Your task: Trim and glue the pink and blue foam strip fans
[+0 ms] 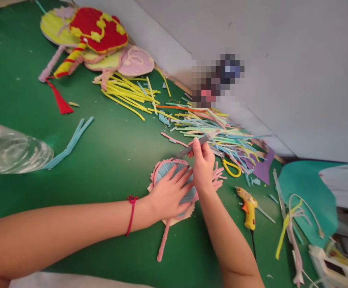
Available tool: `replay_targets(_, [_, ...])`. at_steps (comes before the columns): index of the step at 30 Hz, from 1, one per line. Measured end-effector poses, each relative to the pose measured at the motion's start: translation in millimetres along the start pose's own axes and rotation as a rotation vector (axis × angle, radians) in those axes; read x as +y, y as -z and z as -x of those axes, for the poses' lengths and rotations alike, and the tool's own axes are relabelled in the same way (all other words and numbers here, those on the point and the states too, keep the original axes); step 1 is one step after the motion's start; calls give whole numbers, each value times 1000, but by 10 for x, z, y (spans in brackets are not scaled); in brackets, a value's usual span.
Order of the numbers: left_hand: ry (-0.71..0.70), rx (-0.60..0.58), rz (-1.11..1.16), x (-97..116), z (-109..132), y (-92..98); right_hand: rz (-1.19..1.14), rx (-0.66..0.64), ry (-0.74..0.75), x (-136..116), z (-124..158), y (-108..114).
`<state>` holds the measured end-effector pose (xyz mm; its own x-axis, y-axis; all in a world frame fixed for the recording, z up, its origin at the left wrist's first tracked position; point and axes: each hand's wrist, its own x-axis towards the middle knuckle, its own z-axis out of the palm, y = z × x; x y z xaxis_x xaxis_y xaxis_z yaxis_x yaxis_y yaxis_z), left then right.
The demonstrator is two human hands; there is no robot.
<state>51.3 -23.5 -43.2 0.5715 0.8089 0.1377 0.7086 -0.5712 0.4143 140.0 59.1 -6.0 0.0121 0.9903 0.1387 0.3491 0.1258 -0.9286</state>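
A round fan (163, 170) made of pipe cleaners lies on the green table, with a light blue face, a pink scalloped border and a pink handle (163, 244) towards me. My left hand (169, 196) presses flat on its face, fingers spread, hiding much of the blue. Above the fan's far right edge, my right hand (204, 166) is closed around a long, narrow grey tool (202, 140) with a paler end. Its lower tip points at the fan's upper rim; its exact kind is unclear. Pink pipe cleaner pieces (219, 176) stick out beside my right wrist.
Yellow-handled scissors (232, 168) lie by a pile of coloured pipe cleaners (204, 124). A yellow glue gun (247, 208) with its cord is at right. Finished fans (99, 30) overlap at the upper left. A clear bottle (18, 148) lies left, beside blue pipe cleaners (70, 144).
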Motion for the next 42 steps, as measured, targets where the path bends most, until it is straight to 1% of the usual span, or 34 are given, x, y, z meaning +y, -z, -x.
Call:
replay_targets(4, [25,-42,33,-17,-11,-7,67,-2,-40,63,14,-85])
replay_targets(8, [28,-48,24,-6,-20,-57,131,-19,-58,36,39,-150])
replay_targets(10, [36,-40,9,10,-21,-86,141,-53,-69,29,46,-179])
replay_targets(14, [79,2,-24,36,-29,-110,145,-163,-141,80,43,-218])
replay_targets(19, [89,86,-47,29,-47,-108,153,-214,-173,135,16,-211])
replay_targets(24, [104,96,-36,37,-34,-146,195,-283,-191,142,13,-199])
replay_targets(26, [109,95,-28,45,-29,-160,224,-258,-200,139,15,-203])
replay_targets(29, [106,90,-16,49,-29,-168,255,-155,-228,122,10,-214])
replay_targets(31, [101,88,-11,44,-32,-165,236,-121,-256,112,1,-216])
replay_targets(33, [100,86,-8,34,-37,-158,208,-146,-263,110,-7,-213])
replay_targets(36, [99,77,-10,19,-42,-146,209,-225,-232,120,-10,-208])
replay_targets(38, [91,60,-13,13,-44,-137,236,-225,-229,121,-7,-209])
replay_targets(42, [70,26,2,11,-44,-119,286,-61,-233,102,-5,-215])
